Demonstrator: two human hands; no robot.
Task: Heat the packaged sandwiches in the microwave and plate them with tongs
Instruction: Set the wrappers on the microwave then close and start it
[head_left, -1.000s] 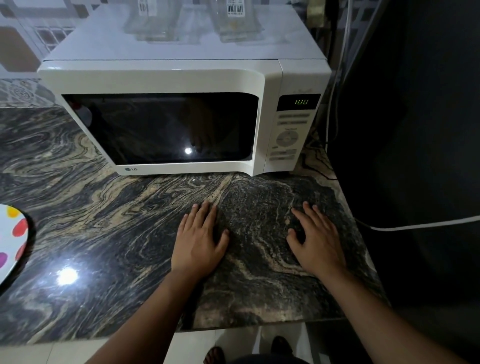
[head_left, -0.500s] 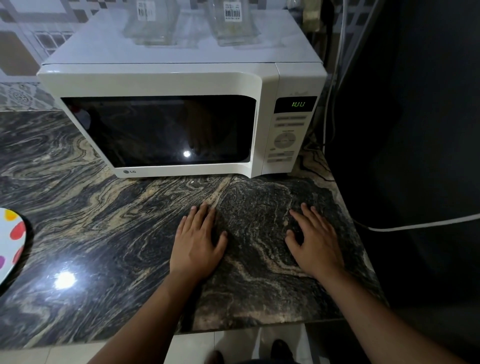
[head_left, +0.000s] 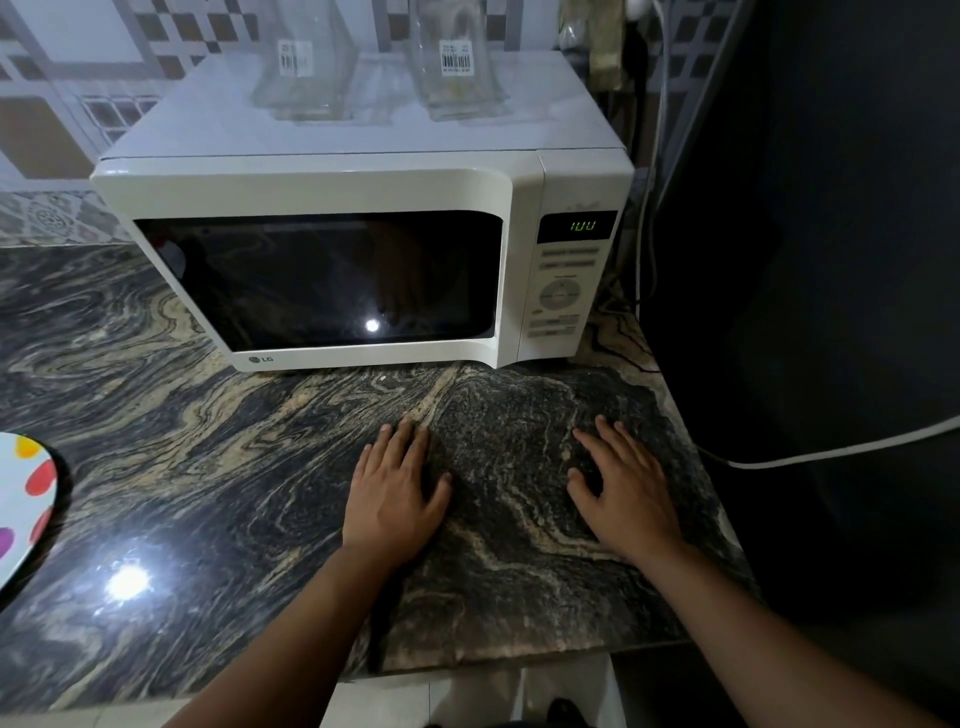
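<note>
- The white box-shaped microwave oven (head_left: 363, 260) stands at the far side of the dark, gold-veined stone counter (head_left: 208, 467). Its door is closed, and its long axis runs left to right. The dark glass window faces the near edge.
- The packaged sandwiches are not visible. The window shows only reflections, so whether they are inside cannot be confirmed.
- The green digital display (head_left: 582, 226) on the right-hand control panel reads what appears to be the same figure as a second ago. No countdown step can be made out, and the digits are too coarse to read with certainty.
- Judgement: the task is in a waiting stage. Whether heating has started cannot be told from the display.
- The left hand (head_left: 395, 493) lies palm-down on the counter, fingers spread, holding nothing. It is unmoved from the earlier pictures.
- The right hand (head_left: 623, 488) lies flat near the right edge, likewise empty and spread.
- A white plate with coloured spots (head_left: 21, 499) sits at the far left, well apart from both hands.
- No tongs are in view.
- Two clear glass containers (head_left: 374, 62) rest on the oven top.
</note>
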